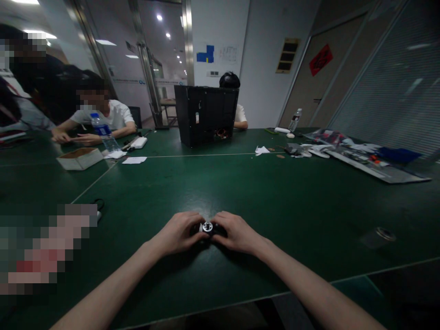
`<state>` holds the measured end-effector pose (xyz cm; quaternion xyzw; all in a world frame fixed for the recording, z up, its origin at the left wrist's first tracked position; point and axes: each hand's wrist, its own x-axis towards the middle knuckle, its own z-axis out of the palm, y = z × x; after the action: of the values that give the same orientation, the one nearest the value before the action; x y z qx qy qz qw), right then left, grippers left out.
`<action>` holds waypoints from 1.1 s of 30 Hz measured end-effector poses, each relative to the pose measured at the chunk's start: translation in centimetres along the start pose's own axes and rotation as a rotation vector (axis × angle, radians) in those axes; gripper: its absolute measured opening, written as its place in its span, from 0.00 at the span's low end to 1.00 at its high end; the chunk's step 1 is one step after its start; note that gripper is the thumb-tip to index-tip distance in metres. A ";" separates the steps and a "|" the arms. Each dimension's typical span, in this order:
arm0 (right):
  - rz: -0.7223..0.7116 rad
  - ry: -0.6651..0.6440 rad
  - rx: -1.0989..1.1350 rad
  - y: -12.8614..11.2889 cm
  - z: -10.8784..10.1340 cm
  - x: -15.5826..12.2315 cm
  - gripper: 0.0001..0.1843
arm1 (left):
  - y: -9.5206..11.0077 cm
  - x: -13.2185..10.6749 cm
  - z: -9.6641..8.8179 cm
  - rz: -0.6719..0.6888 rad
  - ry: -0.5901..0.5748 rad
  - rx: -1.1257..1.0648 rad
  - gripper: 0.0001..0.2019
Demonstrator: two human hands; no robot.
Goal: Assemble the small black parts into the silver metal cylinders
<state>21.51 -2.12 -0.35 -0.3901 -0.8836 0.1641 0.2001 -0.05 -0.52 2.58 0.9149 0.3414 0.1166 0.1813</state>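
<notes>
My left hand (182, 231) and my right hand (233, 230) meet over the green tabletop, near the middle of its front part. Between them they grip a small black part with a silver disc (207, 226), which looks like a servo motor with a metal horn. The disc faces up and has holes around a raised centre. Fingers and thumbs of both hands close on the part from the left and right, so its sides are mostly hidden.
A dark cylindrical can (380, 236) stands to the right. Farther back are a black computer case (208, 114), an open cardboard box (82, 159), a water bottle (105, 132) and a cluttered board (381, 167). Several people sit or stand around the far side and left.
</notes>
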 end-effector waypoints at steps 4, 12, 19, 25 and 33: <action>-0.002 -0.005 0.012 -0.1 -0.2 0.0 0.13 | 0.2 0.0 -0.2 0.000 -0.007 -0.004 0.09; -0.002 0.115 0.170 -0.8 -1.2 -0.1 0.16 | 0.2 0.0 -0.1 0.031 -0.021 -0.003 0.08; -0.030 0.231 0.186 -0.8 -0.2 0.4 0.06 | 0.0 0.1 0.3 0.040 0.003 0.005 0.07; -0.031 0.318 0.252 -1.0 -0.8 0.3 0.04 | 0.0 0.0 0.0 0.020 -0.005 -0.012 0.08; 0.064 0.214 0.167 0.0 -1.5 0.1 0.06 | 0.5 0.0 -0.6 -0.022 -0.028 -0.022 0.10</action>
<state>22.14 -1.84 0.99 -0.4153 -0.8276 0.2007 0.3199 0.04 -0.66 3.30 0.9106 0.3475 0.1054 0.1973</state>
